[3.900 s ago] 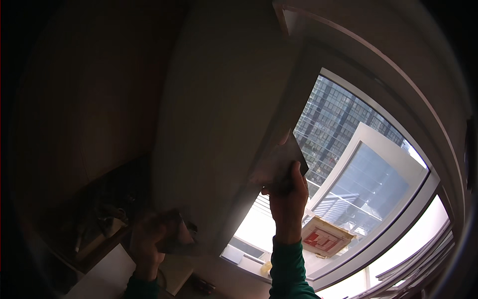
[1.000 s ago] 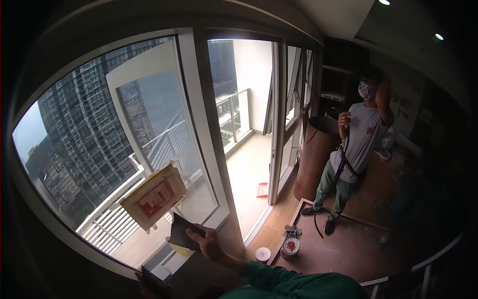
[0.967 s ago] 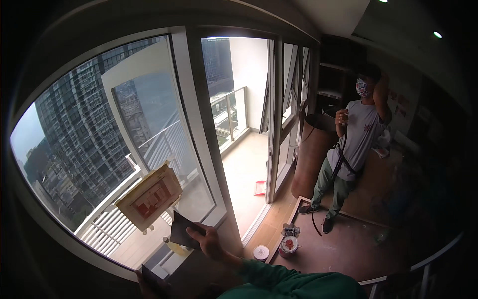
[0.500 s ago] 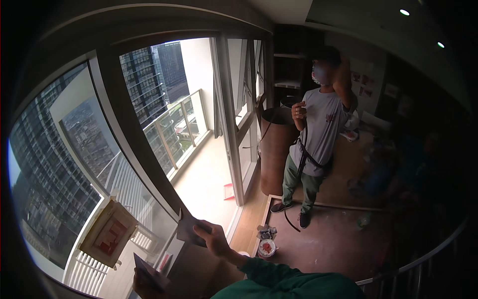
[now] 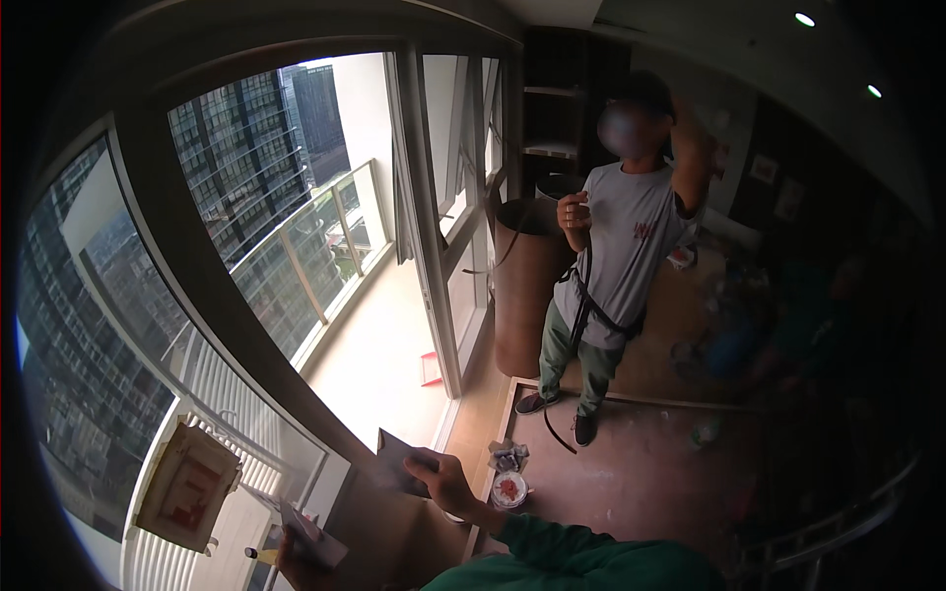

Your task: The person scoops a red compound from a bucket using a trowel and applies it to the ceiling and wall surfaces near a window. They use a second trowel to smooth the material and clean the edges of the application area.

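Observation:
At the lower middle, my right hand, in a green sleeve, is closed round a flat grey scraper plate, thumb on its face. The plate is held up in front of the dark frame beside the balcony opening. My left hand shows only in part at the lower edge. Its fingers are closed on a second flat plate, pale and greyish on its upper face. A yellowish handle-like end shows beside that hand; I cannot tell what it belongs to.
A co-worker in a grey shirt stands beyond, one arm raised, near a tall brown cylinder. A white bucket with red contents stands on the floor. On the left glass hangs a taped paper. A metal rail runs at lower right.
The view has swung, so the room appears shifted left. My right hand and its plate have moved slightly right and down. The left plate has turned, showing a paler face.

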`<action>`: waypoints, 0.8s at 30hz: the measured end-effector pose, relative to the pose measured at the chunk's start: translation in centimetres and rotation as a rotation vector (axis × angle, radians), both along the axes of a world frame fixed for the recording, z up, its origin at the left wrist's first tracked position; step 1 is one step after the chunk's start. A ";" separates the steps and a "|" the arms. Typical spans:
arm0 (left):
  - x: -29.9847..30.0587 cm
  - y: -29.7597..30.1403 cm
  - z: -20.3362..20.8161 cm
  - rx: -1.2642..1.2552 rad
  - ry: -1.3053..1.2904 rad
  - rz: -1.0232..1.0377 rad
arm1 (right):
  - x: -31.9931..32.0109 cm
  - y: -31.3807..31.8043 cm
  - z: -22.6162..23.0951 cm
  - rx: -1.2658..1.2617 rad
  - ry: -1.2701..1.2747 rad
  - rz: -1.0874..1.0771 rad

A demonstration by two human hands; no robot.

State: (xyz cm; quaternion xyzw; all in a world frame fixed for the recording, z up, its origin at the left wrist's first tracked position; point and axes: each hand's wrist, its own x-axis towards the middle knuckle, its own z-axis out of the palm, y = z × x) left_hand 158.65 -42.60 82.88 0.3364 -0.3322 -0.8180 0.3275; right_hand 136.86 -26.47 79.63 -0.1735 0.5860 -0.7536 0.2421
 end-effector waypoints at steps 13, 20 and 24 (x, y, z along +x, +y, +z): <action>-2.8 -0.5 1.6 -0.117 0.294 -0.049 | -0.6 1.4 2.8 -0.055 -0.011 -0.103; -7.7 -2.7 4.6 0.161 0.249 -0.188 | 2.1 -1.0 6.8 -0.154 0.036 -0.103; -9.2 -2.0 5.7 0.224 0.261 -0.146 | 3.2 -2.9 6.5 -0.224 -0.012 -0.088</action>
